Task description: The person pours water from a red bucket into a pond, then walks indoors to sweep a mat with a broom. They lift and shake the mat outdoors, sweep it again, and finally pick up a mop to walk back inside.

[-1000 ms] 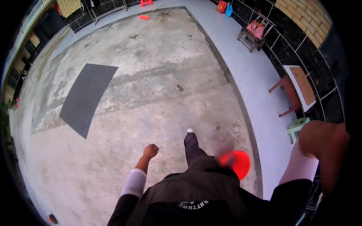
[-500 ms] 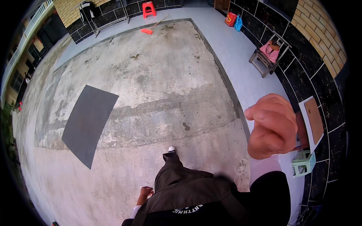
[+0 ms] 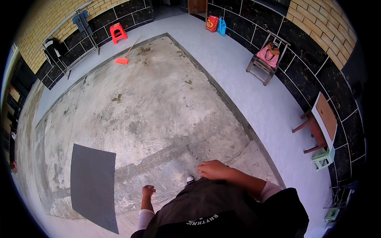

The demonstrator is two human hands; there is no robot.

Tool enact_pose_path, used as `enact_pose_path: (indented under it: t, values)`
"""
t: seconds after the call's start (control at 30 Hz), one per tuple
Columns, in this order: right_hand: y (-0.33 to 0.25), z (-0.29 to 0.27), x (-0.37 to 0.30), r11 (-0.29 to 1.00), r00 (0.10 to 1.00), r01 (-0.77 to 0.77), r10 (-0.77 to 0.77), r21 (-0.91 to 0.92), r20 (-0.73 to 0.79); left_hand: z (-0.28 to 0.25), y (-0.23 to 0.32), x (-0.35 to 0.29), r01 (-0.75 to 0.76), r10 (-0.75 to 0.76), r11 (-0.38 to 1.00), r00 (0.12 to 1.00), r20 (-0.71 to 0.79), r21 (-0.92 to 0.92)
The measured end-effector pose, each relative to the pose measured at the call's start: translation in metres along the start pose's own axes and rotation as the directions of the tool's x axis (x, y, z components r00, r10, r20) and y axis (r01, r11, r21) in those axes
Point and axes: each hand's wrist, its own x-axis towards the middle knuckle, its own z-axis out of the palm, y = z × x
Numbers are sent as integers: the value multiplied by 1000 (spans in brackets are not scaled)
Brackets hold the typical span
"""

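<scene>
My right hand (image 3: 213, 169) is in front of my dark apron (image 3: 214, 198), its fingers curled inward and closed. Whatever may be inside them is hidden. Low on the left, my left hand (image 3: 148, 191) hangs beside the apron with bent fingers. A small pale spot shows at its fingertips, too small to name. Neither hand touches the dark grey mat (image 3: 94, 186) lying flat on the concrete to the left. One dark shoe with a white toe (image 3: 190, 179) shows between the hands.
An orange broom (image 3: 122, 60) lies near a red stool (image 3: 118, 33) at the far left. Along the right wall are a wooden chair (image 3: 265, 65) with a pink bag (image 3: 268, 55), a small table (image 3: 313, 129) with a board, and a green stool (image 3: 323, 159). A raised kerb (image 3: 222, 97) borders the concrete.
My right hand has come down from high on the right to the front of my apron. The view has shifted, so the mat appears lower and nearer. My left hand remains low, fingers bent.
</scene>
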Motion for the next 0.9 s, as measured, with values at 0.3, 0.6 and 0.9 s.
enact_pose_path:
  t: [0.3,0.6,0.9]
  values:
    - [104,-58,143,996,999,8,-12,92,44,79,213,160,-321,261,922,928,265,217]
    - [223,-187,294,982,966,130,-157,139,204,89,326,182,-20,-93,919,959,266,394]
    - [322,-274,441,962,929,213,-254,170,270,118,302,381,-139,-11,781,972,236,609]
